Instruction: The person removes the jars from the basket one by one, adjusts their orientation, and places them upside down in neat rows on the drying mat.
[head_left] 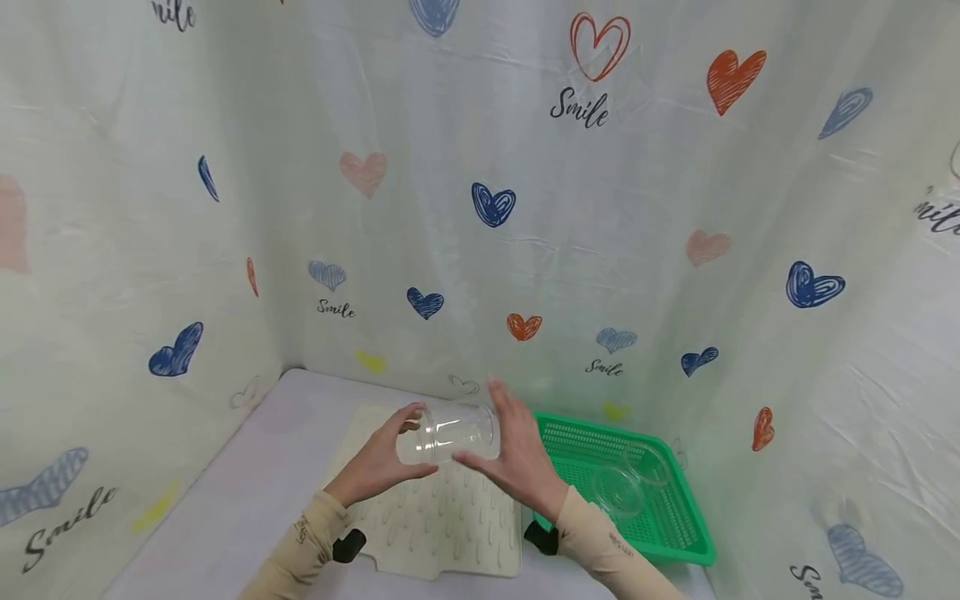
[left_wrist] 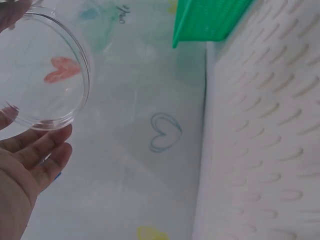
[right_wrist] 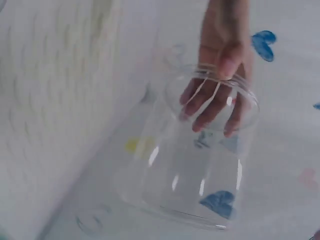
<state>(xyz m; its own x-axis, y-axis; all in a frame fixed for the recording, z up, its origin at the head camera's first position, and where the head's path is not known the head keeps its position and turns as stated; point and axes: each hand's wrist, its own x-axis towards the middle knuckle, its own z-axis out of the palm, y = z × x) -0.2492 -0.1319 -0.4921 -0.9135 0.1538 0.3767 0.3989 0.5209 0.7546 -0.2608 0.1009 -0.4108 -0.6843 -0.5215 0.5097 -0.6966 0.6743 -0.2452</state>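
A clear jar [head_left: 459, 432] lies on its side in the air above the white mat. My left hand [head_left: 382, 462] holds it around the rimmed end, thumb below and fingers above. The right wrist view shows that left hand [right_wrist: 220, 85] at the rim, several fingers seen through the clear wall. At the jar's other end, my right hand [head_left: 521, 454] has straight fingers pointing up and its thumb low beside the jar. Those fingers are blurred, and whether they touch is unclear. In the left wrist view the jar's round rim [left_wrist: 86, 75] faces the camera.
A green basket [head_left: 697, 525] stands on the right, with clear round containers [head_left: 618, 490] inside. The white ridged mat [head_left: 450, 525] lies on the pale tabletop [head_left: 247, 483]. A curtain [head_left: 442, 242] printed with hearts hangs around the back and sides.
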